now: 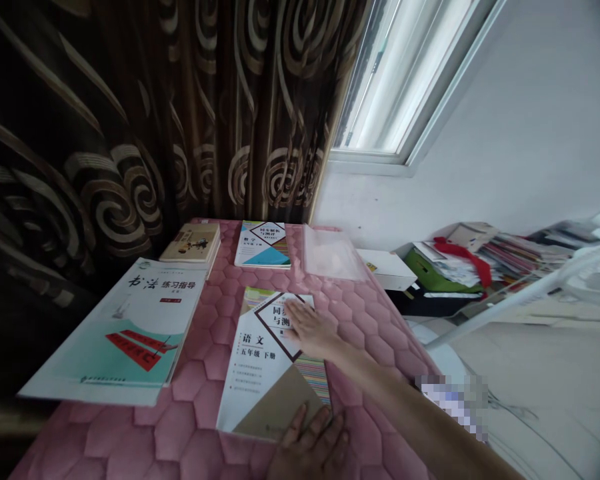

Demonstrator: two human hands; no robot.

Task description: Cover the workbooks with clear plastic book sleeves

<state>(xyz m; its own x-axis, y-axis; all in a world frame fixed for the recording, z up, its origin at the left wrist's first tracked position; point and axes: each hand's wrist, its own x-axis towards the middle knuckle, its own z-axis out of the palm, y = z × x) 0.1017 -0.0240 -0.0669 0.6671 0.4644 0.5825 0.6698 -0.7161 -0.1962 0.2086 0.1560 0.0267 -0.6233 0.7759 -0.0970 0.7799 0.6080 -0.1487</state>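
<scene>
A workbook [253,383] with a white, tan and striped cover lies flat on a pink quilted cover [220,347]. My right hand [310,328] rests flat on the upper right of it, fingers stretched out over the printed title. At its lower right edge is my left hand [311,443], fingers spread and touching the cover. The lower part of this hand is cut off by the frame. To the left, a large calligraphy book [145,313] lies on top of other books or papers. Beyond the workbook sits a smaller blue and white workbook [264,245].
A stack of small tan books [193,241] stands at the back left by a dark patterned curtain [180,120]. Clear plastic sleeves [333,252] lie at the back right. Past the edge are a white box [391,268], piled papers [523,257] and a pale bar [495,303].
</scene>
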